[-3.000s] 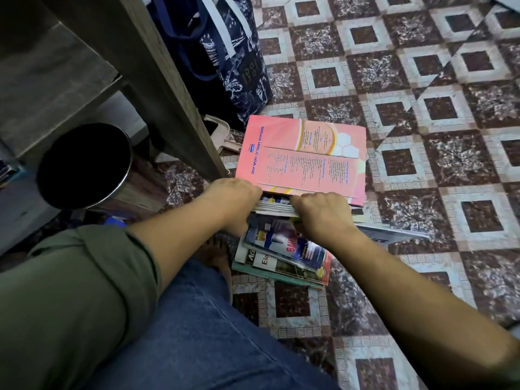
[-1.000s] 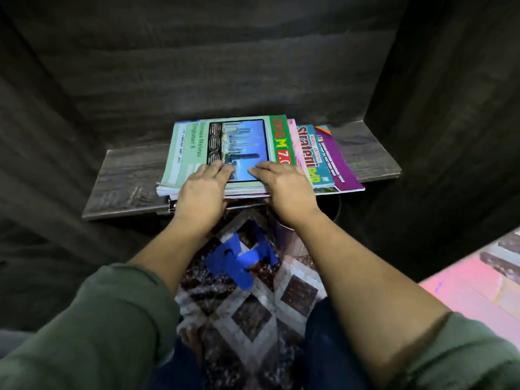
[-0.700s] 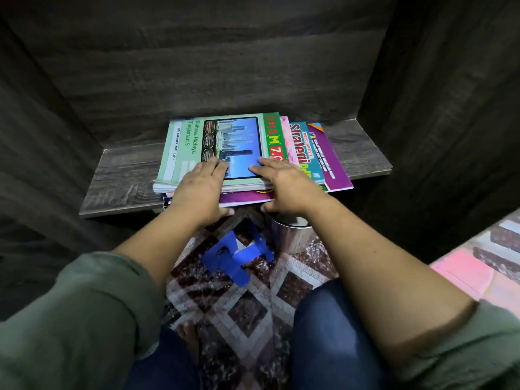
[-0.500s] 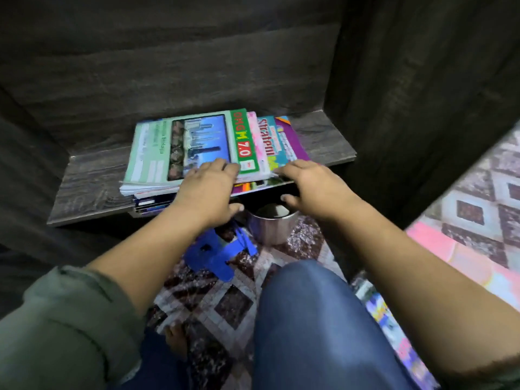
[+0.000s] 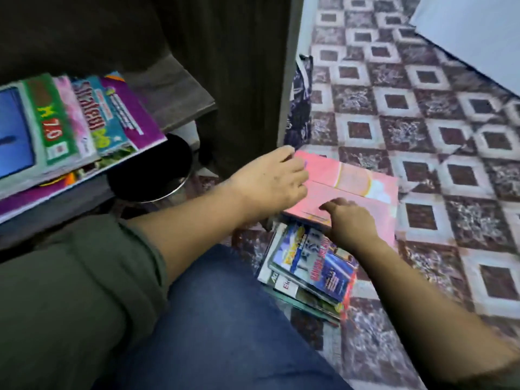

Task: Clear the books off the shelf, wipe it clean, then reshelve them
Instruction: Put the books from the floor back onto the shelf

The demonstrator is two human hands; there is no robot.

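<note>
Touching pink book (image 5: 365, 178): left hand (image 5: 267, 178), right hand (image 5: 351, 223).

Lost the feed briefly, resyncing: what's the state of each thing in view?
Shelf: partly loaded.
Shelved books: stacked flat, fanned out.
Floor pile: untidy stack on the tiles.
Pink book: flat atop the floor pile.
Left hand: rests on the pink book's left corner, fingers relaxed.
Right hand: on its near edge, grip unclear.
Metal bin: upright under the shelf.

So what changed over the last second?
Both hands let go of the stack on the shelf and swung right to the floor pile: left hand and right hand now reach the pink book on top. The stack and metal cup stayed put.
</note>
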